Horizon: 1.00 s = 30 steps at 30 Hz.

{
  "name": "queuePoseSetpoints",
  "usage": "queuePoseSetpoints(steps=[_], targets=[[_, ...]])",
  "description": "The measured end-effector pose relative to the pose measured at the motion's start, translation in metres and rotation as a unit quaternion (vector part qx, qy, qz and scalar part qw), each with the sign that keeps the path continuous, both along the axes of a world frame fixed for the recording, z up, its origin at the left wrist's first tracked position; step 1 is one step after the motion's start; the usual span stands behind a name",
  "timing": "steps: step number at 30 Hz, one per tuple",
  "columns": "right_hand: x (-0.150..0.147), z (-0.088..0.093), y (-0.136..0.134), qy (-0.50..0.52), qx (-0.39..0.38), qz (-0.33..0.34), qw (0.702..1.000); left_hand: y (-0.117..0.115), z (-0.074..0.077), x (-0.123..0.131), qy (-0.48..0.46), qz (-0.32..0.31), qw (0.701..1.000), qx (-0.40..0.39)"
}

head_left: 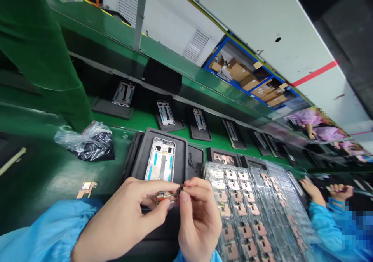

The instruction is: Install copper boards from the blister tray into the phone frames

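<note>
In the head view, I had both hands close together, low in the middle, above the near end of a dark tray. My left hand (125, 211) was nearly closed at the tips, thumb and index finger pinching a small metal part (163, 196) with a reddish patch on it. My right hand (201, 219) met it from the other side, its thumb and forefinger drawn together on a tiny dark piece (180, 191) at the end of that part; my fingers hid most of it, so I couldn't tell whether the two were joined.

Just beyond my fingers, a silver phone frame (159, 153) with blue strips lay in the black tray (181, 153). To its left, a clear plastic bag (91, 141) of black bits sat on the green bench (65, 180), and a small board (86, 189) lay loose near my left sleeve (55, 227). On my right, beside my right hand, stood stacked clear trays (206, 170) holding rows of copper-coloured boards (229, 231).

Farther back, more phone frames (166, 112) ran in a line, each on its own black tray. At the far right were a co-worker's hands (313, 190) and blue sleeves (323, 223), well apart from mine. Above the line, cardboard boxes (239, 72) filled a blue shelf (217, 52).
</note>
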State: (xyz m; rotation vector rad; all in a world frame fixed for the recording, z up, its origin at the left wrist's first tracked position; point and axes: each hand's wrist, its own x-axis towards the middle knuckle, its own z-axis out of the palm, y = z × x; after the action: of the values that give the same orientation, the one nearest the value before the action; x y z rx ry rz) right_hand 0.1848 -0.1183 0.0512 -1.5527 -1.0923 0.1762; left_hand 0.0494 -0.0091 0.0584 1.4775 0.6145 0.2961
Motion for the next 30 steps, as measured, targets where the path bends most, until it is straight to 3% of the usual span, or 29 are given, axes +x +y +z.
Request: queuePoseSetpoints(steps=[19, 30], targets=[[0.005, -0.003, 0.002, 0.012, 0.0, -0.013, 1.0, -0.003, 0.001, -0.001, 0.005, 0.001, 0.989, 0.145], [0.007, 0.004, 0.0, 0.012, -0.052, 0.029, 0.998, -0.016, -0.009, -0.005, 0.039, 0.008, 0.99, 0.135]])
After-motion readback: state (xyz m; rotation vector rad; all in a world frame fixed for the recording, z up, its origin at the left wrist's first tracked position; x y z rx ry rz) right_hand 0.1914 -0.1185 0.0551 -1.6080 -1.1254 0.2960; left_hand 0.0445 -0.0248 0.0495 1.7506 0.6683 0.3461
